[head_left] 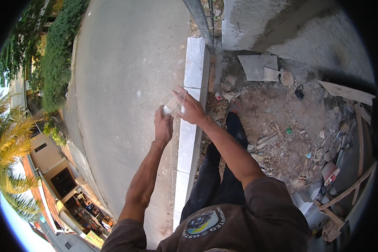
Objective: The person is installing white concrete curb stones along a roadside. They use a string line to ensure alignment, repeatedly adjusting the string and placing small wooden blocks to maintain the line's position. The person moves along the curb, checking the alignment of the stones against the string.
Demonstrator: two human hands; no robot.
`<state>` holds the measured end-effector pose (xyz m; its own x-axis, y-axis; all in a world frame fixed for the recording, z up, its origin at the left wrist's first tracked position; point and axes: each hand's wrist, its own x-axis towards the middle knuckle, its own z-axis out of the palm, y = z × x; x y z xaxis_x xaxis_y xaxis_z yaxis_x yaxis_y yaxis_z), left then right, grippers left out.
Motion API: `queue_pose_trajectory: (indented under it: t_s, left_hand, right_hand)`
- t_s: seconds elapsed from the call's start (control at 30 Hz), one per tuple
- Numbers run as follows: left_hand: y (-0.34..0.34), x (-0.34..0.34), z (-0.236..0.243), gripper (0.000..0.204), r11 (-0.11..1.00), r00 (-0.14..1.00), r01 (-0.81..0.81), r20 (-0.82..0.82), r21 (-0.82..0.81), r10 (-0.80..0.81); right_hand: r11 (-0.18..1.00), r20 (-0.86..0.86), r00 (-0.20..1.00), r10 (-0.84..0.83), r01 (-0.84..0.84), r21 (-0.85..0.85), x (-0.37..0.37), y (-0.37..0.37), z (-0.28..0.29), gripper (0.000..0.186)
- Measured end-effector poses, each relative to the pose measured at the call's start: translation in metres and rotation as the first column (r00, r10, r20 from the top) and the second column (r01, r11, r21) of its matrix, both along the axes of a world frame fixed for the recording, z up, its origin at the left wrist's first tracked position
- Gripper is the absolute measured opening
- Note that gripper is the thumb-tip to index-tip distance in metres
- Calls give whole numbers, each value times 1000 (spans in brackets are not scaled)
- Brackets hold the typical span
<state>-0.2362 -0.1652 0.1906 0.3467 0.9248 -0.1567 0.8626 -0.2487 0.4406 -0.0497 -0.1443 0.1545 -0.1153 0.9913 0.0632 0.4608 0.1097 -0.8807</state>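
Observation:
A low wall of white lightweight blocks (pixel 189 145) runs lengthwise in front of me, with thin joints between the blocks. My left hand (pixel 164 126) is out over its road side, fingers closed round a small whitish chunk (pixel 167 110). Above the wall's top, my right hand (pixel 190 107) has its fingers spread and points toward the left hand. A thin string (pixel 171 164) stretches along the road side of the wall and passes close to both hands. Whether the right fingers touch the string I cannot tell.
A grey road (pixel 122 84) lies left of the wall. Rubble-strewn ground (pixel 277 122) is on the right, with broken boards (pixel 258 67) and wooden props (pixel 348 185). A grey post (pixel 198 17) stands at the wall's far end, near a plastered wall (pixel 256 25).

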Motion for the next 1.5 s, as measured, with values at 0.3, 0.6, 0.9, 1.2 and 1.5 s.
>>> queue_pose_trajectory:
  t_s: [0.3,0.6,0.9,1.2,1.5]
  left_hand:
    - [3,-5,13,14,998,988,13,-152,-56,-21]
    - [5,2,12,17,968,972,-184,-118,173,206]
    - [-11,4,-13,25,830,890,-323,153,-455,430]
    - [-21,-24,-34,30,789,949,-311,-135,-529,283]
    - [-6,-39,-61,32,847,913,-384,-287,-367,289]
  right_hand:
    - [982,-40,995,95,-100,-161,21,-6,-14,48]
    - [869,-583,746,-321,-13,-495,0,-42,-32,53]
    - [853,-700,571,-428,1,-522,-10,-44,-31,57]
    - [828,-776,455,-436,-134,-544,-8,-35,-21,58]
    - [720,-868,126,-481,-508,-473,0,-40,-28,68]
